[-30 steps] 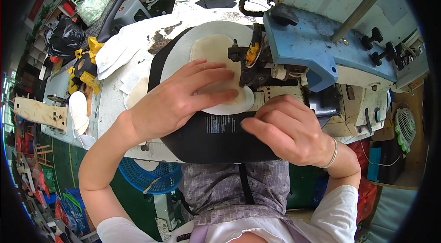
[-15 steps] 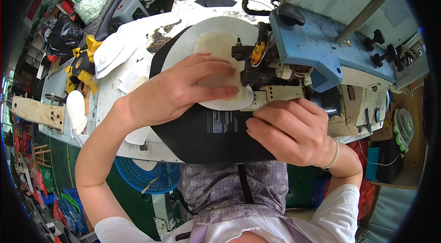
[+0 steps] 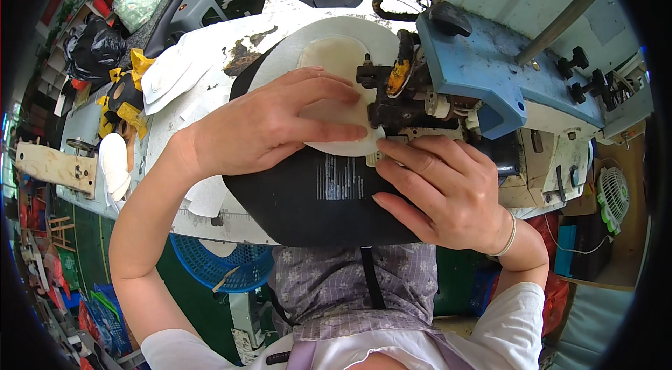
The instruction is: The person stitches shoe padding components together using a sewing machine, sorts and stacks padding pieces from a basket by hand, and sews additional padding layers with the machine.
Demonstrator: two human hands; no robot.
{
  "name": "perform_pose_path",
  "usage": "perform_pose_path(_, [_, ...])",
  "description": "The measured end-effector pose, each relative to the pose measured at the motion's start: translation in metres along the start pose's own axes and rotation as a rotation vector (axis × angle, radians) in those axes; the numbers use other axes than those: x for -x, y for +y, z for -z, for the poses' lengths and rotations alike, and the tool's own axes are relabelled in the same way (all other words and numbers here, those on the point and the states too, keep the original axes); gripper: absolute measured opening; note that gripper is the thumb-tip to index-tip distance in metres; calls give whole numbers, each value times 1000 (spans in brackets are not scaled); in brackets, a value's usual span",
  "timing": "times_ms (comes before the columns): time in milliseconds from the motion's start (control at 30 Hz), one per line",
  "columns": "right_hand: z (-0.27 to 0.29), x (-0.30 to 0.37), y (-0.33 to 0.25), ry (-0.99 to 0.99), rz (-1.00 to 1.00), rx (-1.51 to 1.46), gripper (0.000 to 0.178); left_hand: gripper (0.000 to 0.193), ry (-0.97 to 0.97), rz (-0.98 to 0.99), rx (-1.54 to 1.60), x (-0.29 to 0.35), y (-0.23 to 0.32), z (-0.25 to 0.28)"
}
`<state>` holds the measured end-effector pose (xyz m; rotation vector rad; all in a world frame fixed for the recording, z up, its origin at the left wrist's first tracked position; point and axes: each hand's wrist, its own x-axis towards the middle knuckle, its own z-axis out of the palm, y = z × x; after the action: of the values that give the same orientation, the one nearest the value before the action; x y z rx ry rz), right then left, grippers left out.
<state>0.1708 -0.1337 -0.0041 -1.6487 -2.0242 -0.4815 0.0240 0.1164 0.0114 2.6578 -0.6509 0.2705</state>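
Observation:
A white rounded sheet piece [image 3: 276, 65] with a smaller cream layer [image 3: 332, 51] on it lies under the needle end of a blue sewing machine [image 3: 476, 55]. My left hand [image 3: 280, 118] lies over this piece, fingers spread and stretched toward the needle area. My right hand [image 3: 448, 188] rests at the piece's near right edge beside the machine's metal plate. Its fingertips touch down there and its thumb stands apart, over the black flat board [image 3: 329, 219]. My left hand and wrist hide part of the white piece.
White insole-like pieces [image 3: 175, 76] and a black and yellow roll [image 3: 126, 100] sit at the left. A dark cut piece [image 3: 330, 0] lies at the back. Below the table's near edge is a blue basket [image 3: 241, 268]. A small green-white fan [image 3: 614, 195] stands far right.
The white piece has shifted slightly away from me and turned a little. My right hand's fingers have moved up toward the needle area, and its thumb has parted from them.

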Motion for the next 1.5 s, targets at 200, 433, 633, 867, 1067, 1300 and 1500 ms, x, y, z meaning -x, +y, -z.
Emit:
perform_pose_path(200, [-1,1,1,12,2,-5,33,58,1,33,-1,0,1,2])
perform_pose_path(433, [-1,0,1,-5,-9,-14,33,64,-14,63,-54,0,-2,4])
perform_pose_path(633, [-1,1,2,-8,-15,-6,33,64,-3,87,-115,-1,6,3])
perform_pose_path(867, [-1,2,1,1,-19,-4,33,53,35,148,-213,-7,29,0])
perform_pose_path(1067, [-1,2,2,12,-20,-4,32,48,16,244,-338,-12,50,-6])
perform_pose_path(1300, [-1,2,2,33,-12,-4,31,46,-14,310,-458,-20,73,-12])
perform_pose_path(1500, [-3,3,1,45,-14,5,30,47,-60,356,-574,-27,89,-19])
